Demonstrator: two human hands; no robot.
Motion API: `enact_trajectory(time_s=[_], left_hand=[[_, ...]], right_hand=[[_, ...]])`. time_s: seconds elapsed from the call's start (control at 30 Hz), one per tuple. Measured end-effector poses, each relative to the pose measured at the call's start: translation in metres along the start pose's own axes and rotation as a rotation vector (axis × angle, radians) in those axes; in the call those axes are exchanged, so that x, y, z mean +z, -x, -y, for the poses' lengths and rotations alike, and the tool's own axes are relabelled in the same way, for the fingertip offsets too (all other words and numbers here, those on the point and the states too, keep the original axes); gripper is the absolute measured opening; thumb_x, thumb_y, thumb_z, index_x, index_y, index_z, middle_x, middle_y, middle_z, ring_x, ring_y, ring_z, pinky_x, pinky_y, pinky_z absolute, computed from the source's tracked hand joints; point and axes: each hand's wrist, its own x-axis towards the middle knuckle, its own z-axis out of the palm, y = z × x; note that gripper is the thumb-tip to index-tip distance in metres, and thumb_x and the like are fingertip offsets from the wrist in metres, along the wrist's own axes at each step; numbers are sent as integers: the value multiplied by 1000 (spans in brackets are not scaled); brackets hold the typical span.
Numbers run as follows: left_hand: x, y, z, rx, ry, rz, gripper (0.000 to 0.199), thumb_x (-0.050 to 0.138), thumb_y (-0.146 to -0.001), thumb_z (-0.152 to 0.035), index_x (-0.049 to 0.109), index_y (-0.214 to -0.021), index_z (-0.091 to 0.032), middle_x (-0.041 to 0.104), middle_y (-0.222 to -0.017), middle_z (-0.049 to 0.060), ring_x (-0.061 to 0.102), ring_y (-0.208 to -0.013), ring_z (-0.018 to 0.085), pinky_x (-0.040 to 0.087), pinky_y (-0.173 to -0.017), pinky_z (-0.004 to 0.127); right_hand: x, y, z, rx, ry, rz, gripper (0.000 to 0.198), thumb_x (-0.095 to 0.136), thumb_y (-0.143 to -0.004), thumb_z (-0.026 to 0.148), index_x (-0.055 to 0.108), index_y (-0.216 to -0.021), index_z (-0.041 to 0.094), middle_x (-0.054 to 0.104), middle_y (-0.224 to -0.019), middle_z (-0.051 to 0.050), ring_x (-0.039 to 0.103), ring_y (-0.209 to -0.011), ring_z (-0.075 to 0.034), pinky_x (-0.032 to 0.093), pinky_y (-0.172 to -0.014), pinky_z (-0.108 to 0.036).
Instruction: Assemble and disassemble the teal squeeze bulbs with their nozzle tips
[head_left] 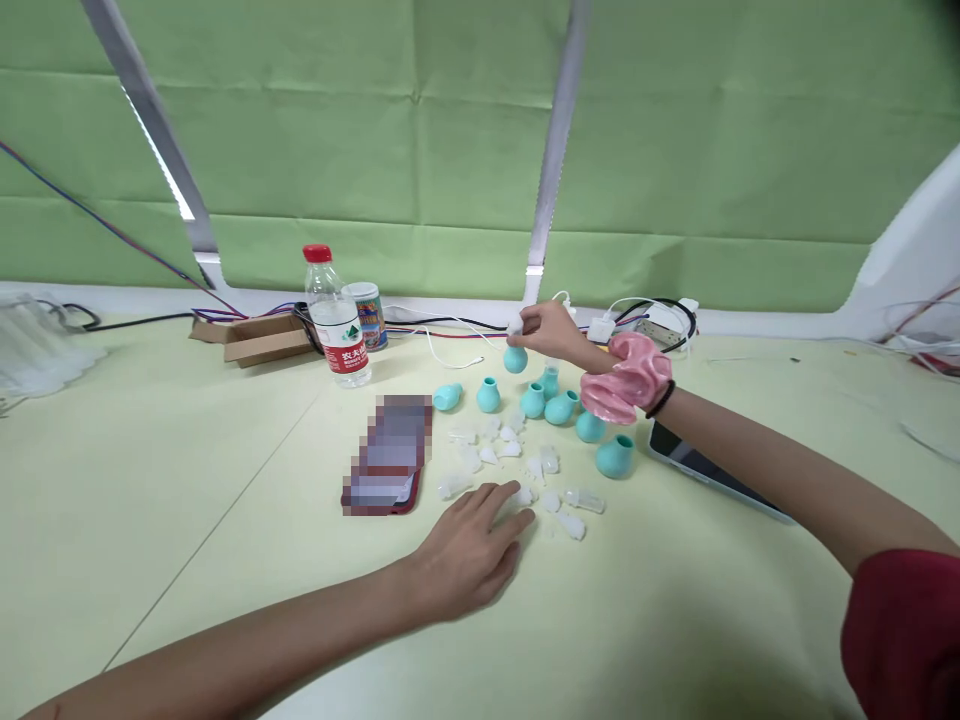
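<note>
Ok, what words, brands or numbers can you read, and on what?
"农夫山泉": on the label of the water bottle; the smaller print is too blurred to read.
Printed can: lettering too small to read.
Red-cased smartphone: screen pixelated, unreadable.
Teal bulbs: no text visible.

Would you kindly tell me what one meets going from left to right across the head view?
Translucent plastic, cardboard box, red-capped bottle, red-cased phone, left hand, right hand, frontmost teal bulb, dark-screened phone.
</note>
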Motion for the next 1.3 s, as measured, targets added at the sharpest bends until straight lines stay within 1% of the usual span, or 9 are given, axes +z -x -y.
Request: enact_trajectory(time_s=[0.27, 0.5, 0.6, 0.67, 0.73, 0.8, 0.93, 1.13, 1.3], left_hand=[[1, -2, 2, -47, 40, 32, 33, 38, -80, -16, 45, -113, -14, 48, -110, 16, 46, -97, 25, 46, -74, 41], [-3, -5, 4, -33, 73, 109, 40, 35, -83, -20, 36, -123, -16, 45, -114, 13, 39, -102, 26, 42, -81, 44], [1, -4, 5, -70, 50, 74, 40, 36, -82, -18, 37, -121, -10, 48, -111, 14, 39, -100, 26, 43, -79, 44], [5, -3, 6, -100, 10, 37, 38, 36, -82, -16, 40, -119, -7, 51, -106, 16, 41, -96, 26, 45, -76, 44], [9, -3, 8, -107, -28, -9, 34, 37, -82, -14, 44, -115, -6, 55, -100, 15, 44, -91, 25, 47, -72, 43], [12, -3, 12, -99, -36, -68, 30, 37, -83, -12, 48, -110, -7, 58, -92, 14, 47, -85, 23, 49, -67, 40], [17, -6, 20, -74, 10, -196, 22, 40, -82, -8, 55, -97, -9, 62, -78, 9, 51, -74, 18, 50, -61, 33], [16, -5, 22, 5, 160, -337, 18, 45, -78, -4, 56, -92, -9, 59, -74, 7, 52, -68, 13, 48, -56, 24], [10, -4, 14, 121, 172, -394, 22, 45, -76, 0, 53, -94, -11, 58, -79, 9, 54, -70, 12, 47, -55, 22]], right_hand=[[26, -2, -21, -10, 300, 93, 25, 59, -60, 21, 60, -83, 10, 58, -70, -5, 53, -71, -17, 41, -66, -27], [17, 13, 6, -42, 454, -4, 41, 52, -70, 22, 50, -107, 5, 57, -93, -18, 51, -91, -31, 39, -75, -43], [9, 44, 23, -146, 461, -52, 38, 44, -78, 26, 45, -113, 11, 53, -107, -14, 47, -102, -28, 37, -84, -42], [9, 77, 30, -398, 425, -72, 29, 41, -81, 25, 49, -106, 13, 54, -108, -12, 48, -102, -24, 40, -85, -39], [12, 115, 30, -525, 441, 28, 25, 41, -82, 23, 52, -102, 13, 54, -109, -13, 48, -103, -24, 44, -81, -39], [18, 150, 25, -531, 466, 140, 25, 42, -81, 23, 54, -101, 12, 53, -113, -15, 45, -108, -26, 44, -83, -41], [26, 191, 8, -408, 367, 243, 32, 42, -82, 25, 49, -110, 11, 46, -122, -18, 37, -118, -26, 41, -91, -44], [30, 198, -1, -415, 145, 108, 27, 45, -81, 16, 50, -107, 15, 57, -110, -12, 41, -116, -20, 39, -96, -39], [36, 201, 7, -446, -19, 65, 31, 50, -77, 16, 47, -108, 18, 52, -117, -10, 46, -112, -18, 44, -91, -34]])
